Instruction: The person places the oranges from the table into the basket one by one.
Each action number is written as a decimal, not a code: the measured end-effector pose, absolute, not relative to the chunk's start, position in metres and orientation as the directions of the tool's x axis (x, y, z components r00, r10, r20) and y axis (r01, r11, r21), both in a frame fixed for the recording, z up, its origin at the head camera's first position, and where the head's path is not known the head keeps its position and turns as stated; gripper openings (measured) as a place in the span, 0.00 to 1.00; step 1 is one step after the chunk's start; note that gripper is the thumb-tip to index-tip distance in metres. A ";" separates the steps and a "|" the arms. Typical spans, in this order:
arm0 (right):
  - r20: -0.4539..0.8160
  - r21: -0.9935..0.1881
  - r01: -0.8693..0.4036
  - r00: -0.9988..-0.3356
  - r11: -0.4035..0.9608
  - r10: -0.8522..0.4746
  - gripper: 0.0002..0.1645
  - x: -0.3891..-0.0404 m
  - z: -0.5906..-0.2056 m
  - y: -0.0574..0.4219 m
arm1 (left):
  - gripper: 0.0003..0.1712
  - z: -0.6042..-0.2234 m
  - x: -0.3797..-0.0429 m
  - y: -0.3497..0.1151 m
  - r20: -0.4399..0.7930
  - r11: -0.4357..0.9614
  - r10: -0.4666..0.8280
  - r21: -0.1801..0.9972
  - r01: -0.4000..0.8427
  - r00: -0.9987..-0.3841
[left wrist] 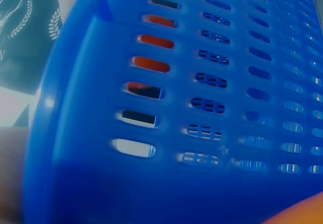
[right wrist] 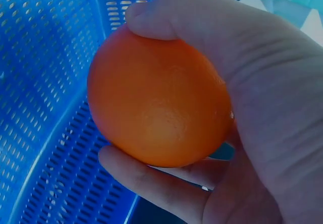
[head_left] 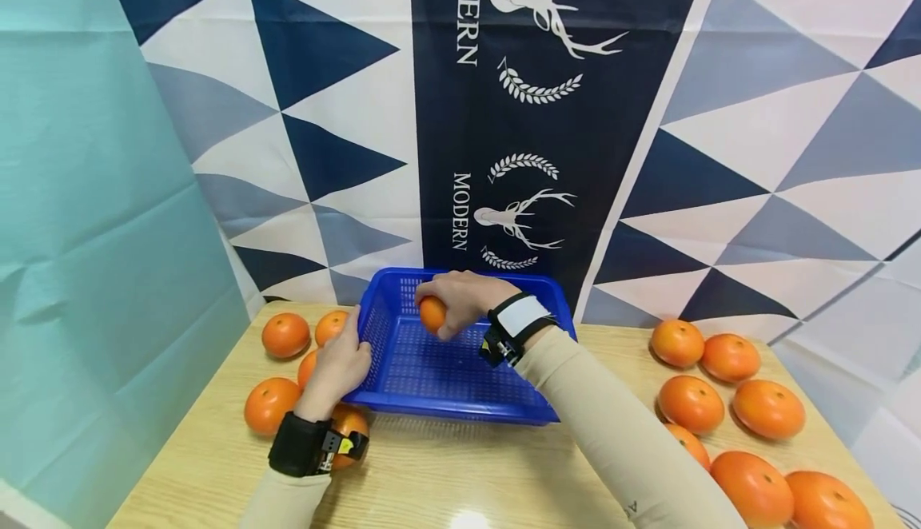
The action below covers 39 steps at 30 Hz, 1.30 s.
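Fruit (head_left: 432,316), round, smooth, orange-skinned: clamped between right hand's (head_left: 466,299) thumb and fingers; likely firm, light, slightly slippery, bruisable; best held round widest girth. Below grip: blue perforated plastic basket (head_left: 449,411). Left hand (head_left: 338,363) at rim, finger closure unclear.

The head view is bright, fairly even and mostly sharp. White glare marks the near edge of the tabletop (head_left: 432,477), with soft shadow along the near side of the blue plastic basket (head_left: 468,413). Oranges (head_left: 827,501) by the tabletop's near right corner look stretched. Both wrist views are dimmer and bluish, the left hazy and soft; the right hand (right wrist: 275,93) appears shaded.
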State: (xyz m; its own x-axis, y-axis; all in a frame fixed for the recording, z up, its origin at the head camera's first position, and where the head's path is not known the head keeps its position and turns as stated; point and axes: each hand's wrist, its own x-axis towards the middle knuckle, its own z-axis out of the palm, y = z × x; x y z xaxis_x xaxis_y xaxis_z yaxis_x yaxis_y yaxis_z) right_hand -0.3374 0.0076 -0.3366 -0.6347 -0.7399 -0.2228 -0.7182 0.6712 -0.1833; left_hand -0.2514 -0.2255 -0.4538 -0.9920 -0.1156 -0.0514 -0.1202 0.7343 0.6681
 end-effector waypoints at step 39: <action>-0.187 -0.262 -0.659 -0.682 0.705 -0.707 0.41 -0.428 -0.445 -0.056 | 0.43 -0.482 -0.270 -0.236 0.019 0.762 -0.133 0.641 -0.091 -0.991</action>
State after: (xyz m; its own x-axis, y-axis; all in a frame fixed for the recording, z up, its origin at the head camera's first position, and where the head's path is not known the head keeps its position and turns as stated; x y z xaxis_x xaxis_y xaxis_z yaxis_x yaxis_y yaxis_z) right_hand -0.4279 -0.0559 -0.4451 -0.6823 -0.7068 -0.1870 -0.6586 0.7052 -0.2623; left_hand -0.2702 -0.2355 -0.4824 -0.9909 -0.1334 0.0185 -0.0906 0.7620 0.6412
